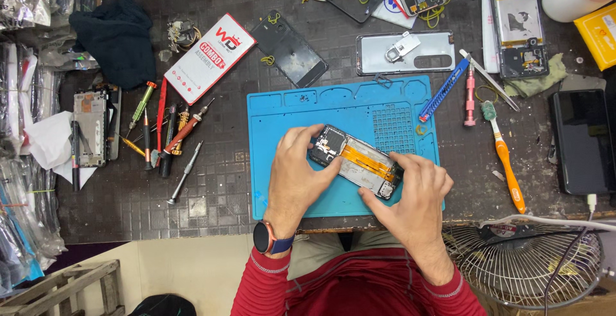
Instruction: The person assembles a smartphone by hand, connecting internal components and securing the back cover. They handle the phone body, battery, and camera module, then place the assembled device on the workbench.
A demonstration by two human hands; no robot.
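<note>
While the opened phone (357,161) lies tilted on the blue mat (289,107) at the table's (218,187) near edge, both hands grip it: left hand (296,165) at its upper end, right hand (416,191) at its lower end.

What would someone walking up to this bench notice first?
Probably the bright blue work mat at the middle of the dark table, where the left hand and right hand hold an opened phone with an orange ribbon cable showing. Next, the row of screwdrivers left of the mat, and the wire fan guard at the lower right.
</note>
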